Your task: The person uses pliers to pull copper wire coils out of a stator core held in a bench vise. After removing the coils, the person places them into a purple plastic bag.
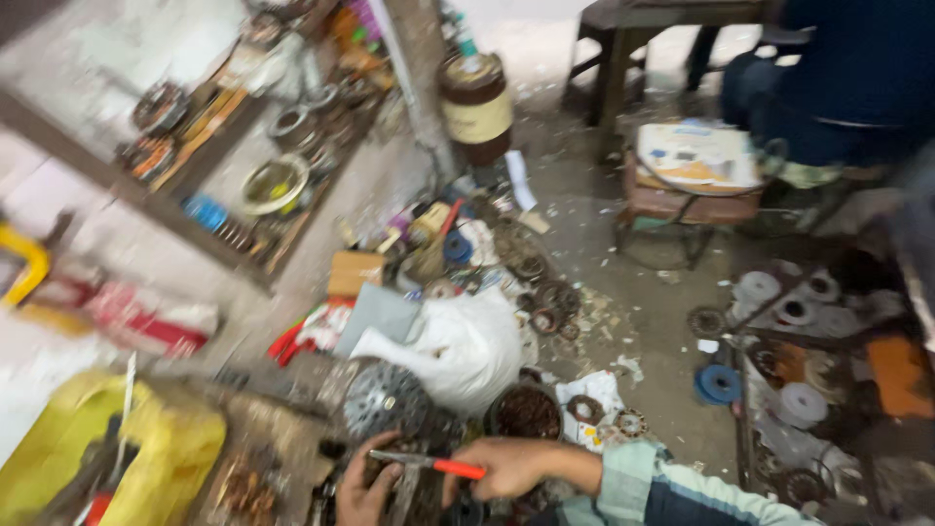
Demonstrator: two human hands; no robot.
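Looking down from the head camera, the biggest thing is the dusty floor (pixel 633 321), full of scattered parts. At nine o'clock a yellow container (pixel 156 458) sits low by the wall. At ten o'clock a wooden shelf (pixel 195 195) holds round metal parts and small tins. At one o'clock stands a small stool (pixel 682 200) with a printed packet on top, and a second person in dark blue clothes (pixel 847 88) sits just behind it. Near the middle lies a white plastic bag (pixel 458 346), and a brown jar (pixel 477 102) stands at twelve o'clock.

At six o'clock are the two hands. The right hand (pixel 506 466), in a pale green sleeve, is closed around a tool with an orange handle (pixel 429 464). Its metal end points across to the left hand (pixel 365 492). The left hand curls over a dark round metal part (pixel 414 492), but the blur hides how tight its fingers are. A grey toothed wheel (pixel 385 399) rests just above, and a round winding part (pixel 528 412) sits beside it.

To do this step well, I think the left hand should press the part flat so it cannot spin. The tool tip should stay low and move slowly, away from the fingers. Small bits nearby could get knocked, so gentle pushes seem best.
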